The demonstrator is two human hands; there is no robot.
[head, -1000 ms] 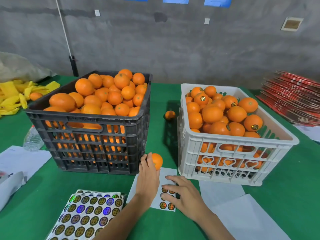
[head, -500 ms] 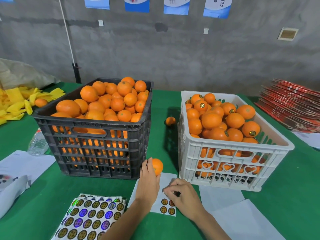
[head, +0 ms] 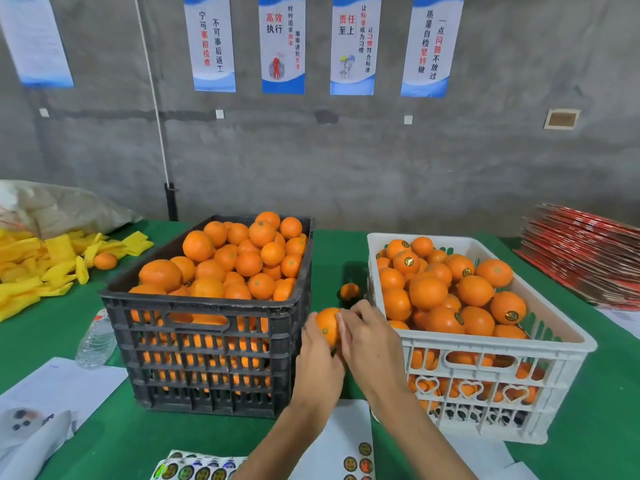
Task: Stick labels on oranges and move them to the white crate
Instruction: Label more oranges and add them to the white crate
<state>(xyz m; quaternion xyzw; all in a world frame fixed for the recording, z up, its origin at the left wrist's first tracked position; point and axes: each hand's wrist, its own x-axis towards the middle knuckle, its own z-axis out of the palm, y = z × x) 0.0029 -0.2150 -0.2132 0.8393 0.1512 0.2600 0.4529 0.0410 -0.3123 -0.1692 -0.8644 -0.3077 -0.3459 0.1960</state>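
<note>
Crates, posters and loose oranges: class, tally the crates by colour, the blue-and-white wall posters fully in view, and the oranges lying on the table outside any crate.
Black crate: 1
White crate: 1
Posters: 4
Loose oranges: 2
Total: 8

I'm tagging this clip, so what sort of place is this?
Probably a fruit packing workshop: a black crate and a white crate heaped with oranges, sticker sheets on a green table, and workplace slogan posters on a bare concrete wall.

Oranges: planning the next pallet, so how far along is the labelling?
Done: white crate is piled with labelled oranges. In hand: left hand holds one orange, right hand pressing on it. Left: the black crate is heaped full.
</note>
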